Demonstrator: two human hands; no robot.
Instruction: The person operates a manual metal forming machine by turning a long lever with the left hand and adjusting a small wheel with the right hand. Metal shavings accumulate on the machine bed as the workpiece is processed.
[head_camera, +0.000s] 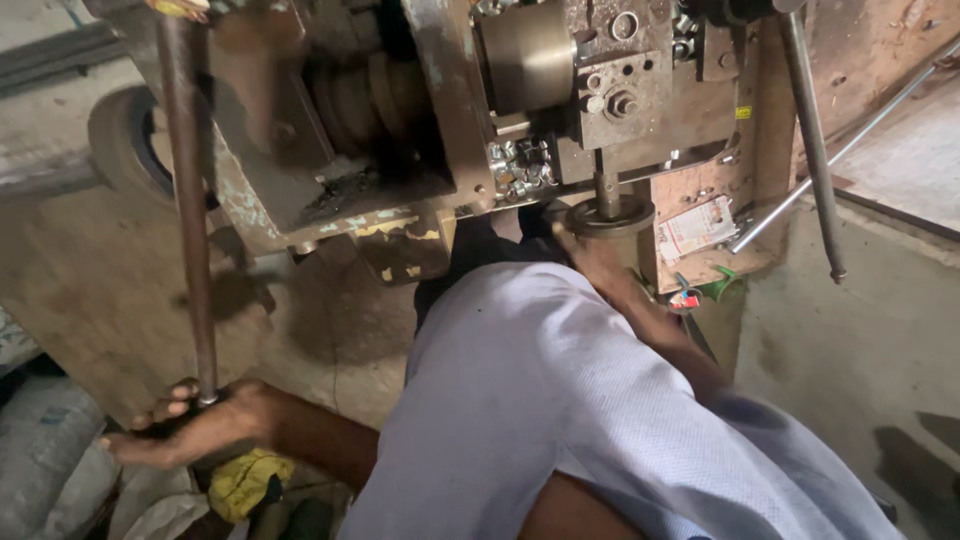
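My left hand (190, 425) is at the lower left, closed around the bottom end of a long dark metal lever rod (188, 200) that rises to the top of the view. My right arm, in a pale blue sleeve (540, 390), reaches forward to a worn metal press machine (450, 110). My right hand (598, 268) lies just below the round die ring (610, 216) under the vertical punch (606, 188). The ring hides its fingertips, so I cannot see whether they hold anything.
A heap of small shiny metal parts (520, 165) sits on the machine beside the punch. A second lever rod (812, 130) hangs at the right, crossed by a thin steel bar (850, 140). A paper packet (700, 226), a yellow cloth (245, 482) and sacks (45, 450) lie around.
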